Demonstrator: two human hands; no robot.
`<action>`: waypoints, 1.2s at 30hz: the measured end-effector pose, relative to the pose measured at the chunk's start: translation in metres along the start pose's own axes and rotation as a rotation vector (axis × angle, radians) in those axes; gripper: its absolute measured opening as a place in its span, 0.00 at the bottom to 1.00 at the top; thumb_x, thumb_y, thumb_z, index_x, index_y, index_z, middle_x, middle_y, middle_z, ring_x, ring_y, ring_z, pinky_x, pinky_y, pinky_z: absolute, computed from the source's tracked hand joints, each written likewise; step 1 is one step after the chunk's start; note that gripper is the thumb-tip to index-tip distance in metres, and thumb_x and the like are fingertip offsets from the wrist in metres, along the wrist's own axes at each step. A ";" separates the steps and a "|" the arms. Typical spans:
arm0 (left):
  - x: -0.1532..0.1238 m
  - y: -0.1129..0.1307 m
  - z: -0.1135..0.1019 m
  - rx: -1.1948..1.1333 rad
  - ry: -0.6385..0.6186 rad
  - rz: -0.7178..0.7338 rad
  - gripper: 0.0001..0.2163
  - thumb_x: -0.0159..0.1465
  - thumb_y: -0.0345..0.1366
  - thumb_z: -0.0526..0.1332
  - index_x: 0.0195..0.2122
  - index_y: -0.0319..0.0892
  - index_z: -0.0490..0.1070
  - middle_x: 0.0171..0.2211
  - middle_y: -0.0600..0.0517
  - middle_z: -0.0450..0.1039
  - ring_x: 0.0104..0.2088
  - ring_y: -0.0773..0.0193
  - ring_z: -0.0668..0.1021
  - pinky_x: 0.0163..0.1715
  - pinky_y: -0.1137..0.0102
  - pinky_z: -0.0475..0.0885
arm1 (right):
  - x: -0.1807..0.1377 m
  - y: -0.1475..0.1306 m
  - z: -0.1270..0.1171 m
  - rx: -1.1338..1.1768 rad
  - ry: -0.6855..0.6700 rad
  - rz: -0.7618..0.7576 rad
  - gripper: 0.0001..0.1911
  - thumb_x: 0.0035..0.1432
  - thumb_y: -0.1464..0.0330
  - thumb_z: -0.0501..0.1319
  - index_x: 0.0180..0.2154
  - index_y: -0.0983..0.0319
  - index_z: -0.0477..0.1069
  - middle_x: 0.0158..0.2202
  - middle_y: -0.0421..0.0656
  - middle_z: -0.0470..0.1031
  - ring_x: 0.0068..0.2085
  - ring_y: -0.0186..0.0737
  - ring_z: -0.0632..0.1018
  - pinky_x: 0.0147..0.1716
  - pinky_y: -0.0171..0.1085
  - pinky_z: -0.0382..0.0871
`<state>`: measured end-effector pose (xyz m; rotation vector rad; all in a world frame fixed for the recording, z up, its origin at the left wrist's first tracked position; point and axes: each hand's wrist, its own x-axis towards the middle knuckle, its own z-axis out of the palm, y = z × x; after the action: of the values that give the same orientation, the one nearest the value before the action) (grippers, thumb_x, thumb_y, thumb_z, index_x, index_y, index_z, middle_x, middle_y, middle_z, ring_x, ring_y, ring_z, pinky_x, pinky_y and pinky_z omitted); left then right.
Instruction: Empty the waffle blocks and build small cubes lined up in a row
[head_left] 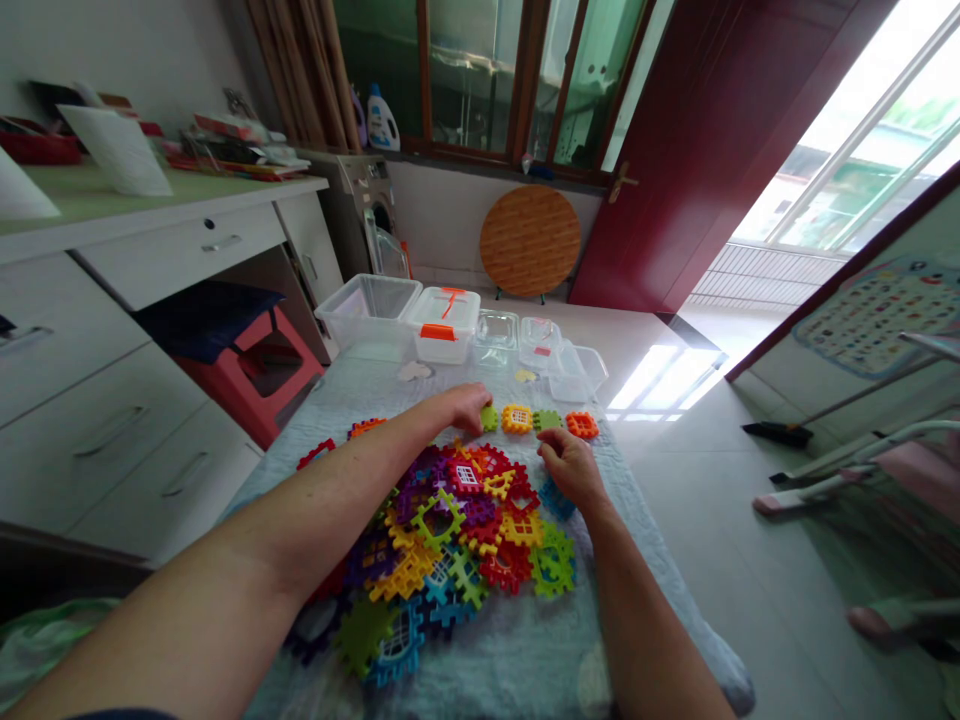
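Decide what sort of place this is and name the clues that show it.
Most likely a room in a home: a washing machine, a detergent bottle above it, and toy tiles heaped on a quilt.

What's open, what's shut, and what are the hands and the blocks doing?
Big clear tub: open, no lid.
Box with orange clips: lid on.
Desk drawers: shut.
Red door: open.
Row of tiles: lined up flat.
Pile of tiles: heaped loose.
Left hand: fingers on the end green tile.
Right hand: curled by the pile.
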<state>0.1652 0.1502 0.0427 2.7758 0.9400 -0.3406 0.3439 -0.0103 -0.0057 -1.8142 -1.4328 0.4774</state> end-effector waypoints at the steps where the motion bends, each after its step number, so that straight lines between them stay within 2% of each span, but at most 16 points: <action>1: 0.000 0.000 0.000 -0.001 -0.006 -0.001 0.20 0.45 0.35 0.66 0.41 0.40 0.75 0.44 0.47 0.75 0.40 0.55 0.77 0.39 0.69 0.72 | 0.000 0.000 0.000 0.000 0.000 -0.002 0.14 0.50 0.67 0.55 0.36 0.62 0.76 0.24 0.39 0.73 0.25 0.36 0.71 0.27 0.34 0.63; 4: 0.001 0.000 0.000 -0.006 -0.010 -0.003 0.21 0.44 0.34 0.66 0.43 0.40 0.75 0.45 0.47 0.74 0.40 0.56 0.77 0.38 0.69 0.72 | 0.000 0.000 0.000 0.000 0.001 -0.006 0.14 0.49 0.67 0.55 0.36 0.62 0.76 0.24 0.39 0.73 0.26 0.36 0.71 0.28 0.34 0.63; 12: -0.003 -0.001 -0.004 -0.042 -0.013 0.028 0.25 0.46 0.35 0.66 0.48 0.41 0.72 0.49 0.47 0.71 0.46 0.55 0.74 0.46 0.68 0.70 | 0.000 0.001 0.001 0.014 -0.002 -0.008 0.14 0.50 0.67 0.55 0.36 0.61 0.76 0.25 0.40 0.74 0.26 0.37 0.72 0.28 0.34 0.65; 21: -0.002 -0.002 -0.008 -0.034 -0.058 0.042 0.27 0.45 0.33 0.67 0.50 0.43 0.71 0.49 0.47 0.71 0.45 0.56 0.75 0.46 0.67 0.70 | 0.001 0.003 0.002 0.022 -0.009 0.005 0.14 0.50 0.67 0.55 0.36 0.62 0.75 0.25 0.40 0.73 0.25 0.36 0.71 0.27 0.34 0.64; 32: -0.002 0.003 -0.006 -0.028 -0.049 -0.004 0.28 0.46 0.35 0.66 0.51 0.42 0.72 0.50 0.45 0.71 0.44 0.53 0.76 0.43 0.66 0.71 | 0.002 0.005 0.002 0.023 -0.012 0.010 0.13 0.49 0.67 0.55 0.36 0.61 0.75 0.25 0.39 0.73 0.25 0.36 0.71 0.27 0.34 0.64; 36: -0.001 0.006 -0.003 -0.044 -0.028 -0.023 0.31 0.46 0.36 0.66 0.55 0.40 0.68 0.54 0.42 0.70 0.48 0.50 0.75 0.47 0.65 0.70 | 0.001 0.004 0.001 0.004 -0.064 -0.031 0.12 0.50 0.68 0.56 0.36 0.62 0.75 0.23 0.38 0.72 0.25 0.35 0.70 0.26 0.33 0.63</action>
<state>0.1684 0.1459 0.0465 2.7152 0.9620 -0.3568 0.3459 -0.0095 -0.0088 -1.7858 -1.4999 0.5267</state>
